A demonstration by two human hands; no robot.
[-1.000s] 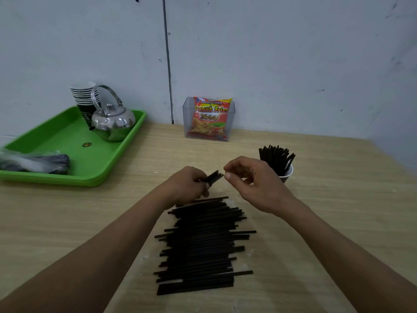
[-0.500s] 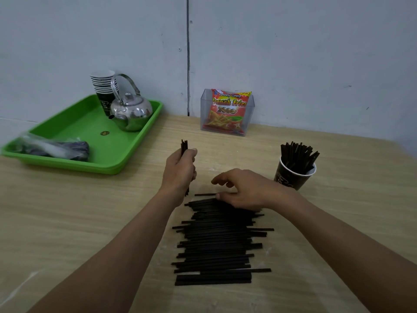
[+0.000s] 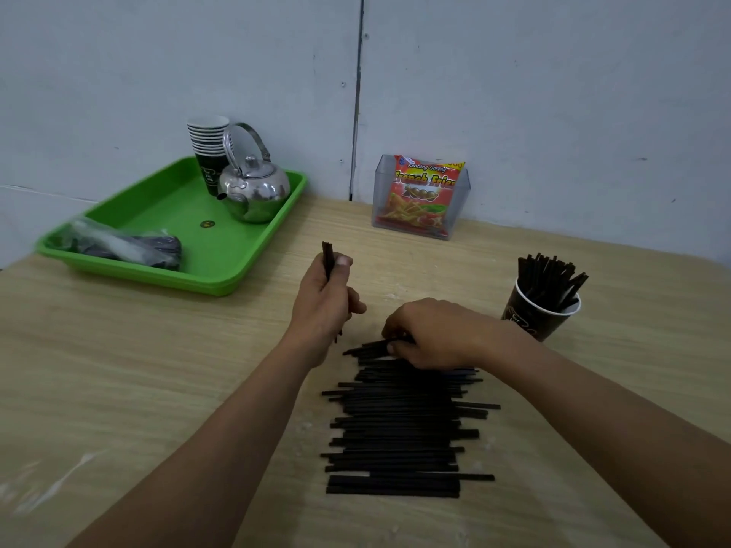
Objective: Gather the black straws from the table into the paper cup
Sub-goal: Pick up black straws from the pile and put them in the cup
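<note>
1. Slippage is your first risk. Your left hand (image 3: 326, 298), at the centre of the frame, is curled round a thin upright bundle of black straws (image 3: 327, 255). They look slim and smooth, so a loose fist could let them slide out and scatter across the bench (image 3: 158, 389).
2. Your right hand (image 3: 435, 334), just right of the left, pinches a few straws at the far edge of the pile (image 3: 395, 429). The straws lie loose, side by side, and a sideways drag could roll their neighbours out of line.
3. The paper cup (image 3: 542, 314) stands at the right of the frame, apart from the pile and already bristling with straws that lean outward. It looks light and thin-walled. A bundle pushed in at an angle could tip it or knock standing straws out.
4. The straws are matte black, straight and narrow, and near equal in length. The bench is pale wood-grain and looks smooth, so little would stop a rolling straw.
5. At the upper left of the frame, a glossy green tray (image 3: 221, 270) carries a shiny metal kettle (image 3: 253, 191), well apart from your work.
</note>
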